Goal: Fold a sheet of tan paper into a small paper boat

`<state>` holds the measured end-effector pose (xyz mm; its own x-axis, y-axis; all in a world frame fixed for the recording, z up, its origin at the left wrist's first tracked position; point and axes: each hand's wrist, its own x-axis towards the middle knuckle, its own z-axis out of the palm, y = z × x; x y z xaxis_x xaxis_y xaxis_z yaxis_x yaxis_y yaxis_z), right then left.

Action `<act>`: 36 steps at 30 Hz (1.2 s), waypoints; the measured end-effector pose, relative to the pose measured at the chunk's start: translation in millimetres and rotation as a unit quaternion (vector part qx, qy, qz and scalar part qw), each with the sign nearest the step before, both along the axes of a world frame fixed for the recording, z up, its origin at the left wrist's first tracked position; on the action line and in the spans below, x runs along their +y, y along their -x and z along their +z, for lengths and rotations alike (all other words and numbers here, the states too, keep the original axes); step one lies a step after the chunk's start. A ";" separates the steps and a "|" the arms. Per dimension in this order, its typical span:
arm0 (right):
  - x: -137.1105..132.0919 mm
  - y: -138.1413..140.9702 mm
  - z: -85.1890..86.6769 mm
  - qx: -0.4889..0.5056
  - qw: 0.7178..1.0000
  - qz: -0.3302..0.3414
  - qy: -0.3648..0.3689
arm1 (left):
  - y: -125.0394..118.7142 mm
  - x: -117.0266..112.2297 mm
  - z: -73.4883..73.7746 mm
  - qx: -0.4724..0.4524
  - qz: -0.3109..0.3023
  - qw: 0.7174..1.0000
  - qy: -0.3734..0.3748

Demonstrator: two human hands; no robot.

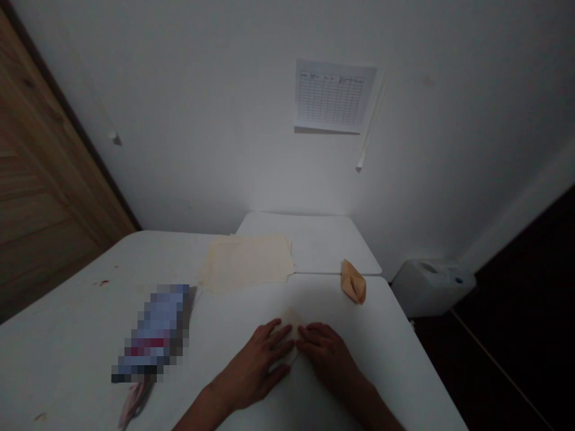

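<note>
A small pale piece of folded paper [294, 317] lies on the white table, mostly covered by my two hands. My left hand [269, 353] rests on its left side with the fingers spread and stretched out. From the right, my right hand [324, 347] lays its slightly bent fingers on the same paper, fingertips close to those of the left. Both hands press down and neither wraps round anything. Further back on the right sits a folded tan paper shape [354, 282], apart from the hands.
Cream paper sheets [247, 262] lie toward the back. A blurred-out bluish item [155, 332] with a pinkish strap [133, 401] is at left. A printed chart [333, 97] hangs on the wall. Beyond the table's right edge stands a white plastic container [431, 290].
</note>
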<state>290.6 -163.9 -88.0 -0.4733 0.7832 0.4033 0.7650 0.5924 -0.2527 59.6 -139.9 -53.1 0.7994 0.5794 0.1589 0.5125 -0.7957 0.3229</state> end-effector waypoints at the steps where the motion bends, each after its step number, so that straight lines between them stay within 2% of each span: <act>1: -0.5 -0.4 0.2 -0.003 1.000 0.003 0.005 | -0.7 -0.3 0.7 -0.004 0.005 1.000 0.002; 9: -14.7 3.2 14.7 0.020 0.998 -0.015 0.050 | -12.3 0.6 8.6 -0.057 0.047 0.997 -0.006; 17: -5.4 13.8 -1.0 0.068 0.996 -0.061 0.023 | -12.5 10.1 -15.4 -0.080 0.050 0.995 -0.016; 26: -9.6 17.8 12.7 0.069 0.992 -0.083 0.072 | -0.7 3.2 -21.0 -0.118 0.048 0.992 -0.021; 30: -11.7 17.5 11.2 0.077 0.990 -0.085 0.079 | 0.7 -2.2 -20.4 -0.098 0.054 0.993 -0.036; 36: -12.3 18.0 10.8 0.065 0.991 -0.084 0.085 | 7.0 -12.0 -24.0 -0.008 0.067 0.993 -0.097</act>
